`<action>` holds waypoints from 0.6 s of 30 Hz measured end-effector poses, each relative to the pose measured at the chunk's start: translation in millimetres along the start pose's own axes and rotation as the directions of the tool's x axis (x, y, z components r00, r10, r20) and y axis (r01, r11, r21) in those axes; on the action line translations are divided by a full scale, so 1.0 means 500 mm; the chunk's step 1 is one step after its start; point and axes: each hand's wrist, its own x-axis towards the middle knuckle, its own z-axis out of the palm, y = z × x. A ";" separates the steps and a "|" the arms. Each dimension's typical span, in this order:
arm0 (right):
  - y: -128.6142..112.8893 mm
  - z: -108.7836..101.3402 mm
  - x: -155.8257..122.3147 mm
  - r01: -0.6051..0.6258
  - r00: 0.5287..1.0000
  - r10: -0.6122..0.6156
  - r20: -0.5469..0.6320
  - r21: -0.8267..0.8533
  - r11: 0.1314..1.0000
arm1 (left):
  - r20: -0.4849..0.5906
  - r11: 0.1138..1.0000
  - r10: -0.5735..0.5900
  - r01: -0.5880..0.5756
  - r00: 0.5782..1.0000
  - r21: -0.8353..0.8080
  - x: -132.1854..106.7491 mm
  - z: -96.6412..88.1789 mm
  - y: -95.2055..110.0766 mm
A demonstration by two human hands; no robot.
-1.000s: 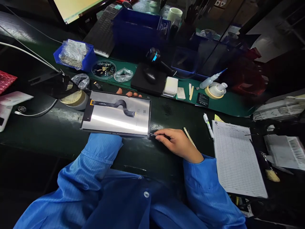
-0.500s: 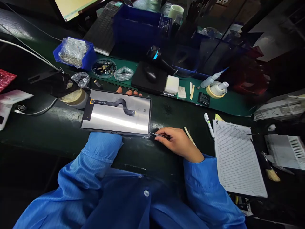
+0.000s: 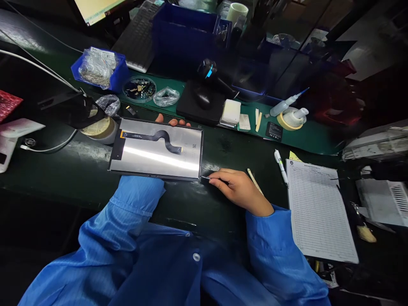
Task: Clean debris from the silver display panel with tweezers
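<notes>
An LCD screen panel [image 3: 153, 161] lies back side up across my left hand [image 3: 174, 122]. Only the fingertips show past its far edge; the palm and thumb are hidden beneath. A black ribbon cable [image 3: 164, 137] curves over the panel's silver back, from an orange-edged connector on the left to a free-looking end on the right. My right hand [image 3: 240, 189] is closed in a pinch on thin metal tweezers [image 3: 205, 177]. Their tip is at the panel's near right corner; whether it grips anything there is too small to tell.
Beside my right hand lies a thin pale stick [image 3: 254, 180]. Farther right are a pen [image 3: 281, 168] and a printed form [image 3: 321, 208]. Along the back stand a blue parts bin [image 3: 117, 76], a round dish of small parts [image 3: 139, 89], a scanner [image 3: 212, 74] and a tape roll [image 3: 290, 121].
The tweezers and right fingers have shifted very slightly at the panel's corner, the fingers closing more over the tool. The panel and my left hand look almost unmoved; the view has shifted slightly.
</notes>
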 end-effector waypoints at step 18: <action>-0.002 0.002 -0.005 -0.093 0.995 0.096 -0.023 0.087 0.992 | 0.136 0.996 -0.016 0.027 0.991 -0.085 0.008 -0.018 0.003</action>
